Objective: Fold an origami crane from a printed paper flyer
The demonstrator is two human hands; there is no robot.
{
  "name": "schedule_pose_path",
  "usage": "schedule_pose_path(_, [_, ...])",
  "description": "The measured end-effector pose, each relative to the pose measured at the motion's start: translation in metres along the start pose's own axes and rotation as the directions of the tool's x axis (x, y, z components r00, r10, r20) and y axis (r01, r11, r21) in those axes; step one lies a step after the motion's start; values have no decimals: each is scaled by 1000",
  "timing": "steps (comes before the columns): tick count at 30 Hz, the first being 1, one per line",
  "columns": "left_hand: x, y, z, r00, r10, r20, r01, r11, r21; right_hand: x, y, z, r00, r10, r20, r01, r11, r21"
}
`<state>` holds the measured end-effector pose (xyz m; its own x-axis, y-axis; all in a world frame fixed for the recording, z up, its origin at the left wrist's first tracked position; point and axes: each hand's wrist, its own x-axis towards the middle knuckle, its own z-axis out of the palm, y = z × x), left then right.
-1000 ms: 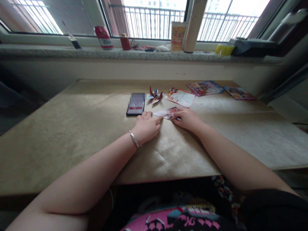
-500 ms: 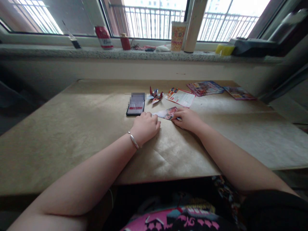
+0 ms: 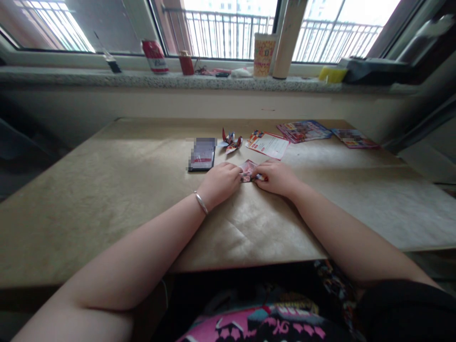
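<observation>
A small folded piece of printed paper [image 3: 248, 170] lies on the table between my hands. My left hand [image 3: 224, 181], with a silver bangle at its wrist, grips the paper's left edge with closed fingers. At the right edge my right hand [image 3: 276, 177] pinches the same paper, and a bit of it shows under the fingers. Just beyond my left hand lies a phone [image 3: 202, 154] with its screen lit. A folded paper figure [image 3: 231, 142] with pointed tips stands to the right of the phone.
Past my right hand lie loose printed sheets [image 3: 269, 144], with a stack of colourful leaflets [image 3: 304, 130] and another pile [image 3: 355, 138] farther right. On the windowsill [image 3: 213, 83] stand a red can [image 3: 154, 57], a red bottle [image 3: 185, 63] and a patterned cup [image 3: 263, 56].
My left hand has moved right, toward my right hand. The paper, a long pointed strip before, now looks shorter, its left part folded over. My right hand has hardly moved.
</observation>
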<state>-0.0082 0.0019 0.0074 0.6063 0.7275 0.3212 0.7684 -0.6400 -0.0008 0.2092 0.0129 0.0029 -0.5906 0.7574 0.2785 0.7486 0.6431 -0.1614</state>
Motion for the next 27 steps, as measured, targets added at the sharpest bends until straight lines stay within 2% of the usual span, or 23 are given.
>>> schedule_pose_path(6, [1, -1, 3, 997, 76, 27, -74, 995, -68, 0, -3, 1, 1000, 7, 1, -7, 1000, 21])
schedule_pose_path(10, [0, -2, 5, 998, 68, 19, -67, 996, -58, 1, -2, 3, 1000, -21, -10, 22, 999, 41])
schedule_pose_path(16, [2, -1, 2, 997, 74, 33, -75, 997, 36, 2, -5, 2, 998, -69, -9, 69, 996, -64])
schedule_pose_path(21, [3, 0, 2, 998, 70, 12, -70, 992, 105, 3, -12, 2, 997, -63, -40, 55, 985, -166])
schedule_pose_path(27, [2, -1, 3, 995, 59, -78, -54, 997, 56, 5, -21, 1, 996, -26, -84, 4, 968, -251])
